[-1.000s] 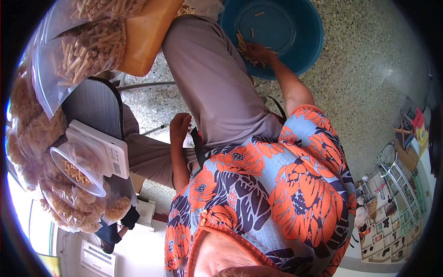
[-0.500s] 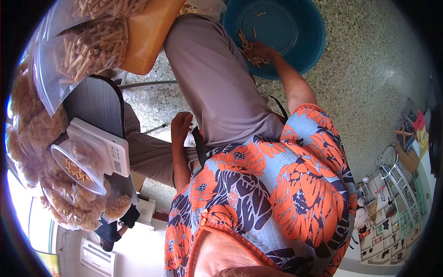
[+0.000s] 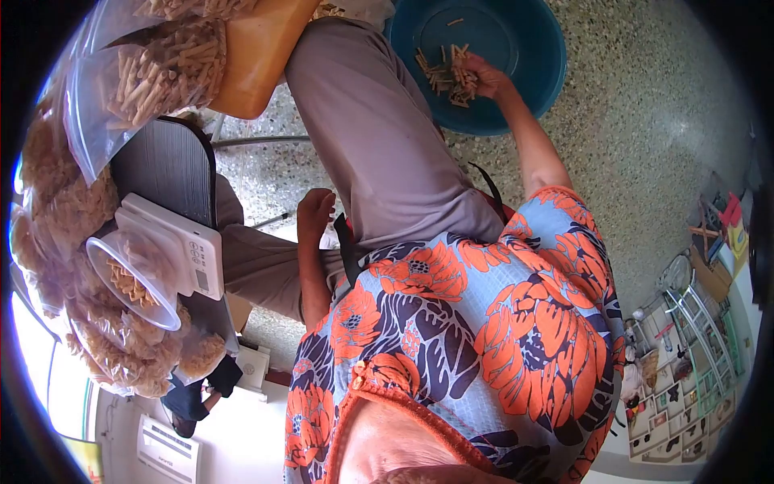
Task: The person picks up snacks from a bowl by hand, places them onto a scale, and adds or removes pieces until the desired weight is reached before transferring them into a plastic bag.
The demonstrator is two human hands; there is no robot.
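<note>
The right hand (image 3: 482,77) grips a bunch of snack sticks (image 3: 458,74), fingers closed around them, just above the blue basin (image 3: 536,44) on the floor. The sticks are short, straight and pale tan, splaying unevenly. The left hand (image 3: 314,211) rests against the grey trouser leg (image 3: 379,145), fingers curled; I cannot tell whether they hold anything.

The basin (image 3: 524,48) was deep blue, the sticks (image 3: 453,71) pale tan. The blouse (image 3: 492,323) bore orange flowers and navy leaves on light blue; the trousers (image 3: 379,145) were plain grey, the floor (image 3: 645,121) speckled grey, the scale (image 3: 173,246) white, the tub (image 3: 258,56) amber.
</note>
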